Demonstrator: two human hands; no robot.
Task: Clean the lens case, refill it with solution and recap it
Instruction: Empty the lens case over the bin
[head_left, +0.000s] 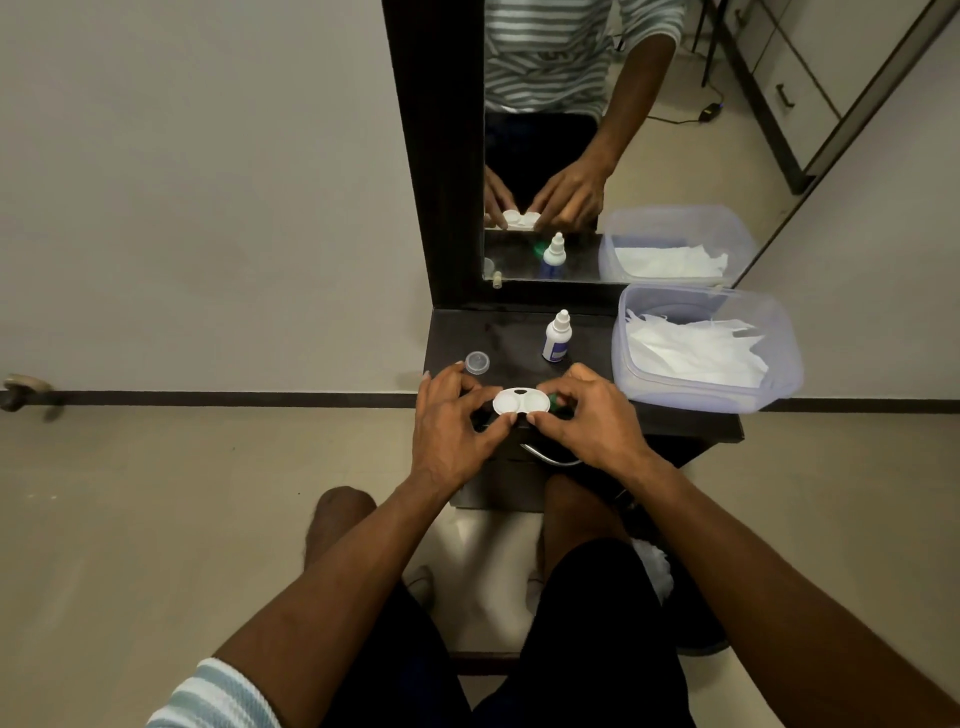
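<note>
On the dark shelf (675, 421), left hand (452, 421) and right hand (587, 415) both pinch the white case (519, 401); green cap (554, 401) under right fingers, bottle (557, 336) behind

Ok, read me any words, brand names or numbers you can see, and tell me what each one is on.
None can be read.
Dropper bottle: it has a blue label, and the print is too small and blurred to read.
Lens case, clear cap and plastic tub: no lettering shows.
</note>
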